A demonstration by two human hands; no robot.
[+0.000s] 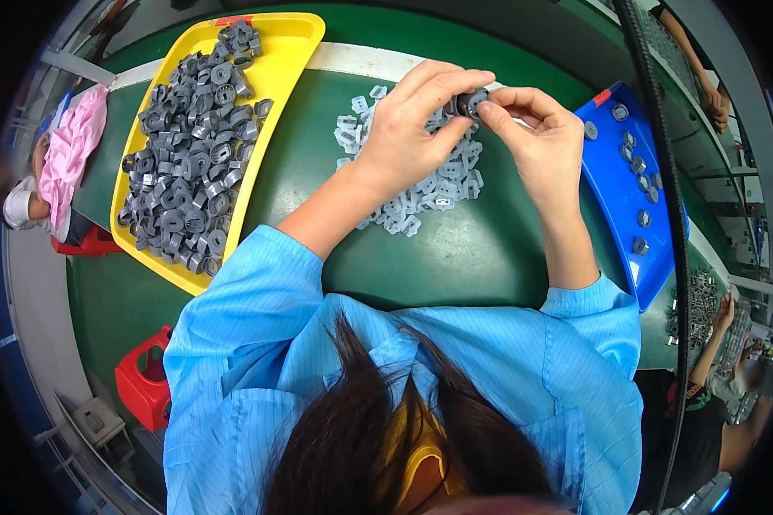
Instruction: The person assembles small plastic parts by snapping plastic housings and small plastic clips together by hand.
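Observation:
My left hand (412,120) and my right hand (537,137) meet above the green table (455,249), both pinching one small dark grey round part (467,103) between their fingertips. Just under the hands lies a loose heap of small pale grey clips (421,197). A yellow tray (279,69) at my left holds a big pile of dark grey parts (193,146). A blue tray (618,206) at my right carries several grey round pieces, spread apart.
A red stool (146,382) stands on the floor at lower left. A person in pink (64,163) sits at the far left. Another person's arm (713,343) works at metal parts at the right. A black cable (670,189) crosses the right side.

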